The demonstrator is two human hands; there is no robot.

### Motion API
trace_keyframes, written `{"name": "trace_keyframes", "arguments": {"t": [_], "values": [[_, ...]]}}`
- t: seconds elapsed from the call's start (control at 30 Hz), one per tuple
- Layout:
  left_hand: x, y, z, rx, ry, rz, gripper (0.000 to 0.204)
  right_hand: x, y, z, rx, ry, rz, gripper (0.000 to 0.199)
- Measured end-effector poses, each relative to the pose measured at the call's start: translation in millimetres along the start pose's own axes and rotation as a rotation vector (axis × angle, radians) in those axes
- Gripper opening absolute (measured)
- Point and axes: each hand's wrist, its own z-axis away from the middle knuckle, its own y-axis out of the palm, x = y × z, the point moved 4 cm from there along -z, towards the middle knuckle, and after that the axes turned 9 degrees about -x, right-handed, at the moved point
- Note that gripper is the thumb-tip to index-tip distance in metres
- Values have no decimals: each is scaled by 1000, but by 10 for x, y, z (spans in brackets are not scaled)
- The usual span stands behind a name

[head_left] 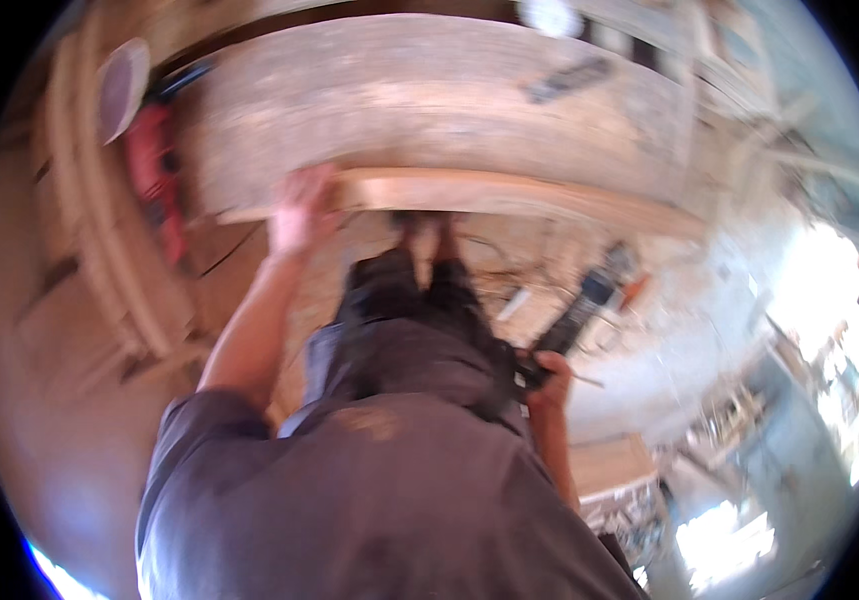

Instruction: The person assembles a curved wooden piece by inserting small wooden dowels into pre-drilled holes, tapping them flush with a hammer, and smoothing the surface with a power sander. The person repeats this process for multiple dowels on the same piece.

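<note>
A pale wooden board (509,193) lies along the near edge of a broad wooden workbench top (429,100). My left hand (306,205) is at the board's left end, its fingers blurred but apparently curled over the edge. Low on my right side, my right hand (549,380) is closed round the near end of a long dark tool (577,318); its exact kind is unclear. A thin stick-like piece (587,381) juts out to the right of that hand.
A red and black power tool (154,165) with a round pale disc (124,90) is left of the bench. A flat dark-grey object (569,80) lies on the bench top. Long timbers (99,220) stand at far left. Cords and scraps litter the floor (494,265).
</note>
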Motion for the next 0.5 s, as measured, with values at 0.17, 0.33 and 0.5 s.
{"name": "trace_keyframes", "arguments": {"t": [0.17, 0.33, 0.5], "values": [[110, -125, 30, -25, -39, -1, 60, -142, 122, -30, 32, 34, -32, 23], [198, -76, -55, -73, 99, -23, 47, -271, 115, -70, 25, 75, -76, 23], [151, -316, -183, -198, 123, -12, 47, -411, 9, 36, -20, 49, -93, 23]]}}
